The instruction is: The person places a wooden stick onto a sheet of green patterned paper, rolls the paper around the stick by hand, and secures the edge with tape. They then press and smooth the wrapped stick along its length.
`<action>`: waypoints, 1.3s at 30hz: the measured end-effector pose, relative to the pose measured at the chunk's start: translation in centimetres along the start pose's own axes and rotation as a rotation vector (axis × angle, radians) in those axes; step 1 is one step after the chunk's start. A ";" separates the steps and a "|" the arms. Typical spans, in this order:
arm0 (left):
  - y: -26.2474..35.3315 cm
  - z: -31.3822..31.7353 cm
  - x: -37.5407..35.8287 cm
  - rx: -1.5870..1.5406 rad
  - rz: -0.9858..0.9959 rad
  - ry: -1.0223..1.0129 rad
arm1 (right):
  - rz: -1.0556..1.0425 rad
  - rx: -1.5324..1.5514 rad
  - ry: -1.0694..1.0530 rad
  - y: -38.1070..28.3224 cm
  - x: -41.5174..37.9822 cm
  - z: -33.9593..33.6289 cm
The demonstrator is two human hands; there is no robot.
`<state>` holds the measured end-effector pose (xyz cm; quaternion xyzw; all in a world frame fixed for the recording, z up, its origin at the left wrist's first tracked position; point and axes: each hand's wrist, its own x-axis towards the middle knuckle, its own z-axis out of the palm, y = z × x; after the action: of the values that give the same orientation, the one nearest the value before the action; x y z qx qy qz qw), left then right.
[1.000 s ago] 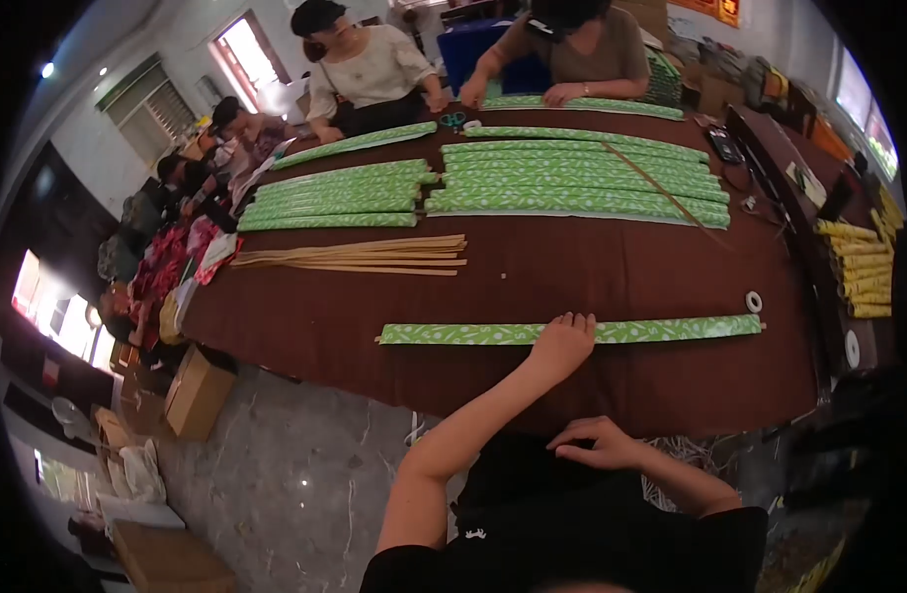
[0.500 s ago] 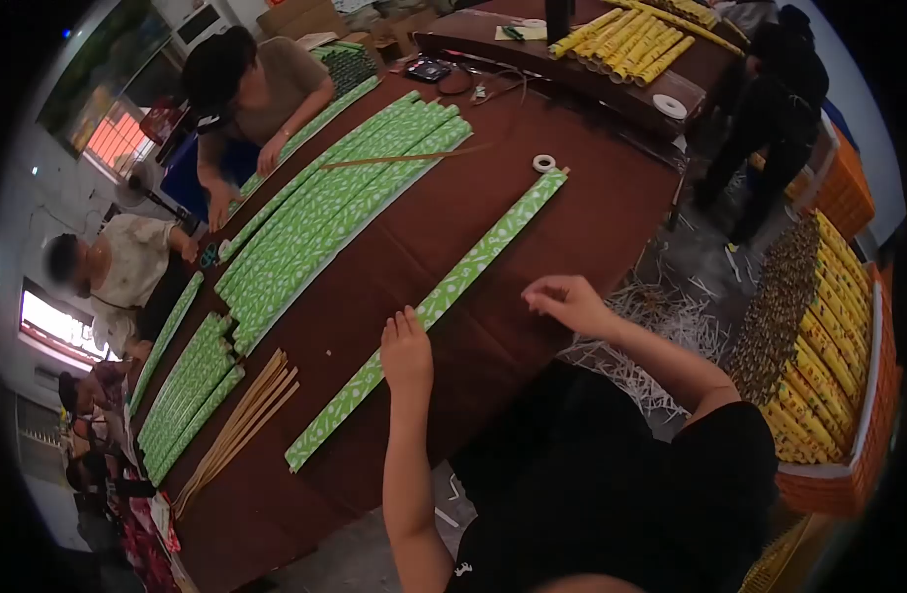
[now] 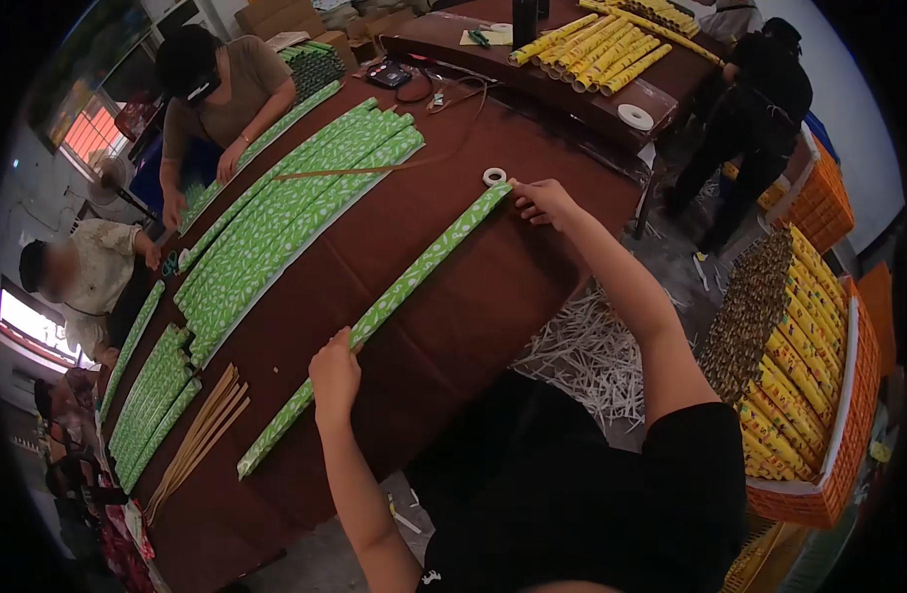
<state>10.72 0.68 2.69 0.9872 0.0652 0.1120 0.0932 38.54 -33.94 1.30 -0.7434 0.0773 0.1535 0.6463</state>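
Note:
One long green patterned roll [image 3: 410, 277] lies diagonally across the brown table in front of me. My left hand [image 3: 335, 376] is closed around its lower-middle part. At the roll's far end, my right hand [image 3: 540, 202] pinches the tip with its fingers. A white tape ring [image 3: 494, 177] sits on the table just beside that end. Further left lies a wide row of green patterned rolls [image 3: 295, 217], with a brown strip [image 3: 365, 171] across it.
Brown strips [image 3: 202, 435] and shorter green rolls [image 3: 152, 405] lie at the left. Two people work along the far left side. Yellow rolls [image 3: 597, 54] lie on the back table [image 3: 453, 44]. An orange crate [image 3: 837, 494] of yellow rolls and paper shreds [image 3: 597, 366] are at the right.
My right hand has reached out to the roll's far end and taken hold of it. My left hand, flat on the roll before, has closed around it. The view has shifted a little.

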 end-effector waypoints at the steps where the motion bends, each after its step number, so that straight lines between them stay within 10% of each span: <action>1: 0.2 -0.3 0.2 -0.012 -0.033 -0.053 | 0.028 0.027 -0.053 -0.2 0.5 0.1; 39: -1.5 4.2 -1.4 0.274 0.128 0.231 | -0.272 -0.342 0.053 0.4 2.4 1.6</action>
<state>10.19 1.22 -1.97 0.9733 0.0271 0.2206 -0.0576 40.51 -32.23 -0.06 -0.8496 -0.0337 0.0563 0.5232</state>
